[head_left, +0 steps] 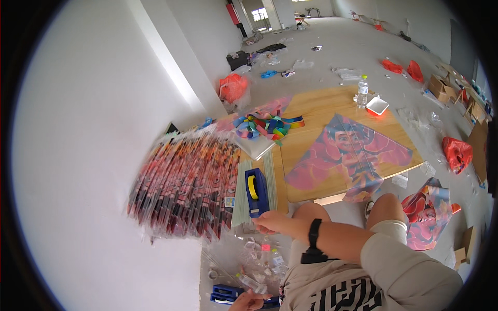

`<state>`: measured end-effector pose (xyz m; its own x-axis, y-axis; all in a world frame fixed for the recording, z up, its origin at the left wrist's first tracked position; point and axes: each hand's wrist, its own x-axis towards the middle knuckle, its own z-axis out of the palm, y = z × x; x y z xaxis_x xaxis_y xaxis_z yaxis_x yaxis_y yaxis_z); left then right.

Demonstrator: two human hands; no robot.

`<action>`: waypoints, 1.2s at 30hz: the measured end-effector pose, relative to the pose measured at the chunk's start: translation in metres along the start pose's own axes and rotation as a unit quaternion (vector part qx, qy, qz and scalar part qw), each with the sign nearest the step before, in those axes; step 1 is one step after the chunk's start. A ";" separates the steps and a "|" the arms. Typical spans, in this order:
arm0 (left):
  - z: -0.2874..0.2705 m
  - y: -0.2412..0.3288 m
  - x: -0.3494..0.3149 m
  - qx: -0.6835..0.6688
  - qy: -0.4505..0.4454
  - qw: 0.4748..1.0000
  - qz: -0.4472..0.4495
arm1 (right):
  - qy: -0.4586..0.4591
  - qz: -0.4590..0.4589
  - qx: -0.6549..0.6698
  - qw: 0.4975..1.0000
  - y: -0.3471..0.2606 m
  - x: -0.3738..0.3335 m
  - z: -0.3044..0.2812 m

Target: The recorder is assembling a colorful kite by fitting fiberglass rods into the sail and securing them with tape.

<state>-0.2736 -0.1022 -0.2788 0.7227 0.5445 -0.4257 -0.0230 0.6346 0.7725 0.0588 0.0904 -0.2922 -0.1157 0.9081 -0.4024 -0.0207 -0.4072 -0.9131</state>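
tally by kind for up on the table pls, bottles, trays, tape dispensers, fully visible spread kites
Clear plastic bottle with yellow-green cap: 1
Square red-and-white tray: 1
Blue tape dispenser with yellow roll: 1
Multicoloured printed kite: 1
Total: 4

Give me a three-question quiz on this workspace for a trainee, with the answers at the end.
1. True or false: the bottle with the yellow-green cap stands upright on the wooden table.
2. What colour is the roll of tape in the blue tape dispenser at the person's right hand?
a) red
b) yellow
c) black
3. Fill in: in the picture, the kite-shaped printed sheet on the table lies to the ____ of the plastic-wrapped bundle.

Key: 1. True. 2. b) yellow. 3. right.
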 end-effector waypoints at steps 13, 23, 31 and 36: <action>0.014 0.010 0.018 0.110 0.139 0.984 -0.027 | -0.015 -0.093 0.124 0.988 0.020 -0.067 -0.064; 0.105 0.059 0.194 0.367 0.078 0.905 0.200 | 0.136 -0.332 0.096 0.928 -0.063 -0.331 -0.193; 0.231 0.097 0.275 0.492 -0.151 0.789 0.334 | 0.311 -0.512 -0.179 0.780 -0.106 -0.440 -0.192; 0.198 0.054 0.328 0.272 -0.049 0.930 0.242 | 0.356 -0.638 -0.030 0.682 -0.111 -0.451 -0.178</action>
<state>0.0992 0.0024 -0.2837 0.7792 0.6241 0.0578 -0.0283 -0.0570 0.9980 0.2905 -0.2565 -0.0216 0.4700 0.3451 0.8124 0.3906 0.7441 -0.5420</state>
